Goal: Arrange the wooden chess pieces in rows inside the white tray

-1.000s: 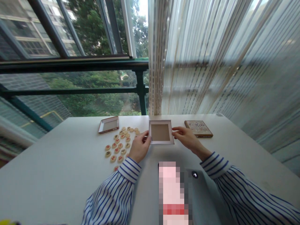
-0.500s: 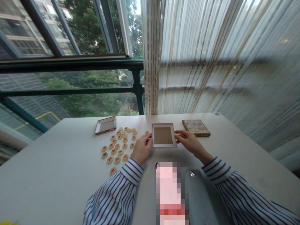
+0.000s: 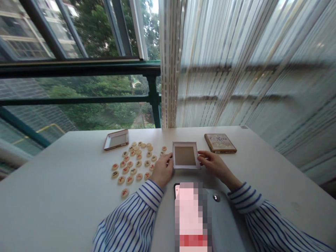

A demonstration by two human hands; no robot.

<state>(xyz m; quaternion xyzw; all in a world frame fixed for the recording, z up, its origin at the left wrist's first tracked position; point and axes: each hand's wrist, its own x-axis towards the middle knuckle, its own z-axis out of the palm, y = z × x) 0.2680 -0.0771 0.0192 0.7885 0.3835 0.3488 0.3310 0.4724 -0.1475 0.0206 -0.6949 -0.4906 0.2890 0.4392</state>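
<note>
An open, shallow box with pale walls and a brown bottom [image 3: 185,156] sits between my two hands, nothing inside it. My left hand [image 3: 162,170] grips its left wall, fingers closed at the edge. On the opposite side, my right hand [image 3: 214,163] has thumb and fingers pinched at the right wall. Round wooden Chinese chess pieces [image 3: 138,163] with red and black characters lie scattered to the left of the box. A few of them rest close to my left hand, some partly behind it.
Another shallow open box part [image 3: 116,140] lies at the back left of the white table [image 3: 65,196]. A flat box with a printed cover [image 3: 220,143] is at the back right. Nearest me are a phone [image 3: 176,190], mostly blurred out, and a grey case with a metal snap [image 3: 227,217].
Both hands have brought the box slightly towards me and to the right. More chess pieces show beside my left hand. The view has shifted a little.
</note>
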